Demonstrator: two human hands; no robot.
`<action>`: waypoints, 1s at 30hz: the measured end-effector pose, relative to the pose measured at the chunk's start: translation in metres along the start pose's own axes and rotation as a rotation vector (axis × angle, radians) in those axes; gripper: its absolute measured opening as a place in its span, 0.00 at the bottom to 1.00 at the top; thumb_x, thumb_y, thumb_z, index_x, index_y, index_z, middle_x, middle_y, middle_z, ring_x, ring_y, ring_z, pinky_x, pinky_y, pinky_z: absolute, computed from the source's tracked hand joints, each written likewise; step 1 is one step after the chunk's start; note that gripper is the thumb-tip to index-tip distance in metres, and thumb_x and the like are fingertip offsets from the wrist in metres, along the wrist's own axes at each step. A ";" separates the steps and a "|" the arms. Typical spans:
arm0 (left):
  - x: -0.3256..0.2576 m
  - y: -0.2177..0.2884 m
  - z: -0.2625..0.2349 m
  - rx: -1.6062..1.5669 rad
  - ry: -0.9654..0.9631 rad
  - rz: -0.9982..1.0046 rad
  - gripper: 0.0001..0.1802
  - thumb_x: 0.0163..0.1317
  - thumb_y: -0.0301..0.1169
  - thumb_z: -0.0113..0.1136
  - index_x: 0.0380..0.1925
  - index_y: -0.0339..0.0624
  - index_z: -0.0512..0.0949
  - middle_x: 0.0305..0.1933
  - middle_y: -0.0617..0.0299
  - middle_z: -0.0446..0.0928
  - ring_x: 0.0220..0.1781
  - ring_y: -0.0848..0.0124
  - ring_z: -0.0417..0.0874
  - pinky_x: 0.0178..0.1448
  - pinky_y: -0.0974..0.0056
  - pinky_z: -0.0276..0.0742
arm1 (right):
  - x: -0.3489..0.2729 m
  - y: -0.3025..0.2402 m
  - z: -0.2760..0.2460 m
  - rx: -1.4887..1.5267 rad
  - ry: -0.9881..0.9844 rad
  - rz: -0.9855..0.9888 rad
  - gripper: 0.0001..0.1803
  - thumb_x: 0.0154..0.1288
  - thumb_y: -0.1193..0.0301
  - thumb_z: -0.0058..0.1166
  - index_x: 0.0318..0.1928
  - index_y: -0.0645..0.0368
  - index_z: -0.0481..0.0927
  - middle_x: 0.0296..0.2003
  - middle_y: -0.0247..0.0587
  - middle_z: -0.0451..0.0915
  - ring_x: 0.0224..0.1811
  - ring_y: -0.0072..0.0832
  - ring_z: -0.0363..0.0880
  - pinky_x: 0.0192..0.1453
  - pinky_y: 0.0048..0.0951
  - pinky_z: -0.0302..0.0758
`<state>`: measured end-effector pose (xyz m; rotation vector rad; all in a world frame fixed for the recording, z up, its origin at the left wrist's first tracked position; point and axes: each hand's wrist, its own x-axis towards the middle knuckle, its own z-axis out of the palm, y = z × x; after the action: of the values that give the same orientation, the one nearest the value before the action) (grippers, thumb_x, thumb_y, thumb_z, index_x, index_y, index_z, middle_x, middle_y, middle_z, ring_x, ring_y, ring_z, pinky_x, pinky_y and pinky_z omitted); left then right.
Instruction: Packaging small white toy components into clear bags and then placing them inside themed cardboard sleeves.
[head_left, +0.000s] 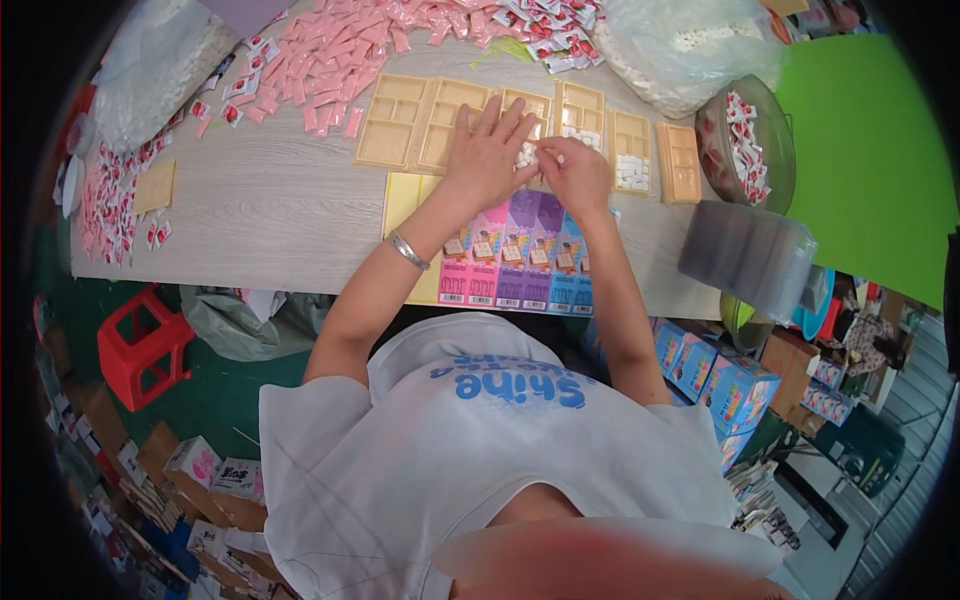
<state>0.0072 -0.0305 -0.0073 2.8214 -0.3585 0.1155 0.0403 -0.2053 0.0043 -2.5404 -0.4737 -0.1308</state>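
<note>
My left hand [488,160] lies with its fingers spread across the beige compartment trays in the middle of the row. Beside its thumb, a cluster of small white pieces [526,156] shows in one tray [526,104]. My right hand [577,172] meets that cluster with thumb and finger pinched together; whatever they hold is too small to make out. Two trays to the right, one tray [582,100] and another tray [631,130], have white pieces in their lower compartments. On the left, a tray [390,120] has bare compartments. Under my wrists lie colourful printed cards [515,262].
Pink sachets [335,50] are heaped at the back, with red-and-white packets [560,40] beside them. Bags of white pieces [165,70] stand at both back corners. On the right are a bowl of packets [745,150] and a stack of clear plastic [748,255]. A red stool [145,345] stands lower left.
</note>
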 end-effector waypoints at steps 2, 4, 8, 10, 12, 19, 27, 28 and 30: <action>-0.002 -0.002 0.001 0.034 -0.074 -0.007 0.42 0.71 0.59 0.54 0.79 0.52 0.61 0.84 0.59 0.55 0.86 0.55 0.51 0.82 0.33 0.45 | 0.000 -0.003 -0.004 -0.027 -0.034 0.019 0.08 0.63 0.62 0.66 0.41 0.45 0.91 0.31 0.39 0.86 0.33 0.42 0.87 0.36 0.42 0.80; -0.004 -0.004 0.002 0.026 -0.041 -0.008 0.43 0.71 0.59 0.55 0.79 0.50 0.60 0.84 0.59 0.56 0.86 0.55 0.51 0.82 0.33 0.44 | 0.004 -0.002 -0.007 -0.013 -0.096 0.033 0.10 0.65 0.62 0.67 0.44 0.48 0.90 0.31 0.40 0.86 0.30 0.34 0.86 0.35 0.34 0.79; -0.012 -0.007 -0.001 -0.051 0.073 -0.006 0.45 0.67 0.61 0.58 0.77 0.49 0.63 0.84 0.62 0.56 0.86 0.57 0.49 0.83 0.34 0.42 | -0.004 0.002 -0.018 0.250 0.020 0.167 0.08 0.68 0.64 0.67 0.43 0.52 0.90 0.23 0.32 0.79 0.24 0.22 0.79 0.32 0.26 0.74; -0.020 -0.005 -0.006 -0.059 0.025 0.077 0.47 0.65 0.62 0.60 0.77 0.48 0.64 0.84 0.64 0.57 0.86 0.59 0.50 0.83 0.34 0.43 | -0.011 0.008 -0.021 0.600 0.045 0.264 0.08 0.70 0.66 0.65 0.43 0.57 0.89 0.21 0.24 0.71 0.22 0.13 0.67 0.27 0.21 0.65; -0.022 0.000 -0.006 -0.066 -0.014 0.125 0.47 0.65 0.61 0.60 0.77 0.48 0.62 0.84 0.63 0.56 0.86 0.59 0.50 0.83 0.34 0.43 | -0.016 0.008 -0.032 0.812 0.012 0.438 0.09 0.72 0.66 0.63 0.45 0.58 0.87 0.21 0.22 0.70 0.22 0.13 0.65 0.26 0.21 0.62; -0.024 0.005 0.002 0.026 -0.037 0.148 0.50 0.62 0.65 0.61 0.77 0.49 0.64 0.83 0.66 0.57 0.86 0.62 0.50 0.84 0.37 0.44 | -0.056 0.029 -0.041 1.892 -0.021 0.766 0.11 0.76 0.68 0.54 0.53 0.60 0.78 0.28 0.27 0.69 0.25 0.17 0.64 0.26 0.21 0.61; -0.034 -0.003 -0.035 -0.119 0.033 0.062 0.47 0.67 0.59 0.59 0.77 0.41 0.62 0.83 0.55 0.57 0.85 0.55 0.53 0.83 0.35 0.45 | -0.063 0.008 -0.041 1.812 -0.012 0.905 0.11 0.78 0.72 0.50 0.55 0.61 0.77 0.37 0.38 0.79 0.31 0.22 0.74 0.28 0.23 0.70; -0.041 -0.008 -0.041 -0.131 0.088 0.004 0.44 0.68 0.56 0.61 0.76 0.40 0.63 0.81 0.53 0.61 0.84 0.53 0.56 0.82 0.34 0.47 | -0.062 0.007 -0.040 1.767 -0.063 0.828 0.11 0.78 0.73 0.50 0.55 0.61 0.77 0.38 0.39 0.80 0.31 0.23 0.75 0.28 0.23 0.70; -0.062 -0.023 -0.041 -0.137 0.157 -0.026 0.39 0.67 0.51 0.64 0.72 0.41 0.68 0.77 0.54 0.66 0.81 0.53 0.61 0.80 0.35 0.51 | -0.063 0.010 -0.037 1.737 -0.084 0.802 0.10 0.78 0.73 0.49 0.55 0.61 0.77 0.37 0.39 0.80 0.31 0.23 0.75 0.28 0.23 0.70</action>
<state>-0.0489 0.0172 0.0181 2.6594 -0.2826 0.2937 -0.0152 -0.2520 0.0185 -0.8432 0.3685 0.4815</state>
